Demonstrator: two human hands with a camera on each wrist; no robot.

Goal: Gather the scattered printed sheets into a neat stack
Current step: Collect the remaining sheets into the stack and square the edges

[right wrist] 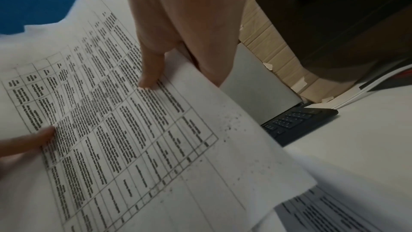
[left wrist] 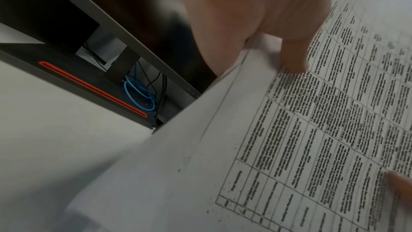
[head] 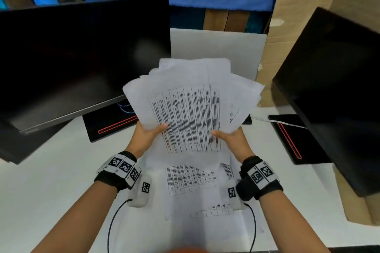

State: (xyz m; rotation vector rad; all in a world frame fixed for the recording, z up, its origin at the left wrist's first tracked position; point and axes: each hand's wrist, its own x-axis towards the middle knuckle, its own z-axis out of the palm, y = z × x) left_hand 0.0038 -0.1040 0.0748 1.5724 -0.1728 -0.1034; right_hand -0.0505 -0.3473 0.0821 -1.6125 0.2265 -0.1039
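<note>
A fanned bundle of printed sheets (head: 189, 109) with dense tables is held up above the white desk, uneven at its top edges. My left hand (head: 149, 132) grips its left side, thumb on the printed face (left wrist: 294, 55). My right hand (head: 228, 135) grips the right side, its thumb (right wrist: 151, 77) pressed on the top sheet (right wrist: 133, 138). The remaining fingers of both hands are hidden behind the paper. More printed sheets (head: 191, 181) lie flat on the desk between my wrists, under the bundle.
A dark monitor (head: 78, 57) stands at the left, another (head: 333, 80) at the right, each on a black base with a red stripe (head: 117, 125). A black keyboard (right wrist: 296, 121) lies behind the bundle. Cardboard (head: 304, 6) rises at the back right. Blue cable (left wrist: 138, 91) coils under the left monitor.
</note>
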